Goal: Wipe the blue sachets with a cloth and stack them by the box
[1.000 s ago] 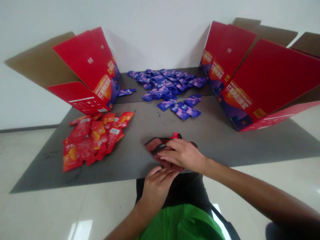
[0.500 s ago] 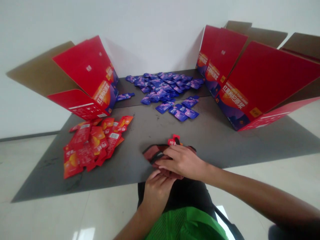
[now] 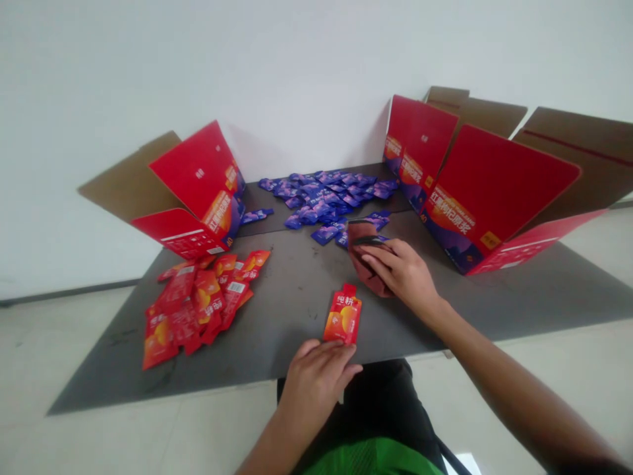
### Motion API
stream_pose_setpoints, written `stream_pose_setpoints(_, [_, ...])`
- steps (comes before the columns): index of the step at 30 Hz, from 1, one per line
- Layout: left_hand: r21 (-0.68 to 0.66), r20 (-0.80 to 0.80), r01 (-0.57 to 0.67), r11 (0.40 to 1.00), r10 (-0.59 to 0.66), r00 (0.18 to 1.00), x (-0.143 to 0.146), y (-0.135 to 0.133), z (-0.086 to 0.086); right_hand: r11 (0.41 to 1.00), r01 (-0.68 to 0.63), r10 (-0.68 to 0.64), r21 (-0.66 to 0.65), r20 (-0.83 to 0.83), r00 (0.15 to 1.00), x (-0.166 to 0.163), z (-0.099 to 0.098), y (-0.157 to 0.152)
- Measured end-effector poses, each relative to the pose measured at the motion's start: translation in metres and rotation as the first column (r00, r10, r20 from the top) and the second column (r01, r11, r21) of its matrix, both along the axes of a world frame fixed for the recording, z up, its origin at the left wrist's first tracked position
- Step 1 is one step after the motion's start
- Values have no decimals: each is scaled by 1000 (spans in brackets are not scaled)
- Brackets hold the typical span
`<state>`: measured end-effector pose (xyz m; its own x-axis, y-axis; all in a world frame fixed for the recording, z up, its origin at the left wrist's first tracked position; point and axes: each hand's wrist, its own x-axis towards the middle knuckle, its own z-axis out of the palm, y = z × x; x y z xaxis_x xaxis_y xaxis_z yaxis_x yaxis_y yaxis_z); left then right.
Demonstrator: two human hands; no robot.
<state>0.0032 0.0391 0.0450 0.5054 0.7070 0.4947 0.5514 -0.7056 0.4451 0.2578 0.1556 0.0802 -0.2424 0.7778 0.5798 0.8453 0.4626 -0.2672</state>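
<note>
A red and orange pouch (image 3: 343, 315) lies flat near the table's front edge, its spout end pointing away from me. My left hand (image 3: 319, 373) is at its near end, with the fingertips closed over that edge. Farther right, my right hand (image 3: 405, 270) grips a folded brown cloth (image 3: 363, 254) with dark edging, just above the table. Part of the cloth is hidden under my fingers, and it covers some of the blue pouches behind it.
To the left is a pile of red pouches (image 3: 202, 303) beside an open red carton (image 3: 198, 198). A heap of blue pouches (image 3: 321, 194) lies at the back of the grey table (image 3: 287, 284). More open red cartons (image 3: 469, 198) stand on the right.
The brown cloth has moved off the red pouch, up and to the right in my right hand, uncovering the pouch. My left hand stays at the pouch's near end. The view has tilted slightly.
</note>
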Motion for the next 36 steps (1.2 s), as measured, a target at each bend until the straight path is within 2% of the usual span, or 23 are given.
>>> stream_pose_setpoints(4, [-19, -9, -113, 993, 113, 994, 11, 36, 17, 990, 137, -140, -32, -175, 974, 23, -7, -48])
stream_pose_setpoints(8, [-7, -210, -302, 953, 294, 932, 35, 75, 12, 968, 241, -249, -65, -262, 932, 39, -28, -86])
stream_pose_setpoints(10, [-4, -289, -340, 941, 324, 901, 46, 86, 6, 959, 270, -285, -92, -284, 915, 43, -38, -99])
stream_pose_setpoints(13, [-83, -312, -333, 939, 293, 904, 56, 95, -2, 942, 317, -337, -113, -305, 891, 46, -48, -108])
stream_pose_setpoints(17, [-342, -178, -222, 913, 169, 970, 54, 106, -7, 937, 326, -350, -127, -308, 885, 45, -54, -106])
stream_pose_setpoints(19, [-396, -139, -175, 902, 130, 982, 51, 112, -3, 940, 318, -342, -126, -302, 890, 45, -55, -104])
stream_pose_setpoints(21, [-418, -87, -163, 894, 139, 986, 50, 114, 9, 941, 315, -337, -121, -291, 895, 46, -56, -103])
stream_pose_setpoints(23, [-433, 53, -133, 891, 172, 984, 50, 112, 26, 941, 318, -339, -116, -282, 898, 46, -56, -103])
stream_pose_setpoints(25, [-393, 227, -65, 917, 165, 960, 47, 104, 44, 940, 321, -342, -119, -280, 897, 46, -56, -103])
stream_pose_setpoints(26, [-339, 286, -22, 940, 126, 950, 45, 98, 51, 938, 324, -347, -124, -283, 894, 46, -56, -103])
stream_pose_setpoints(28, [-197, 282, 67, 978, -9, 959, 37, 84, 58, 936, 325, -351, -135, -292, 890, 45, -55, -102])
stream_pose_setpoints(31, [-95, 87, 158, 983, -150, 985, 20, 61, 48, 940, 304, -337, -153, -305, 891, 44, -53, -102])
stream_pose_setpoints(36, [-130, -178, 110, 985, -132, 975, 2, 21, 15, 942, 290, -330, -170, -303, 894, 42, -53, -103])
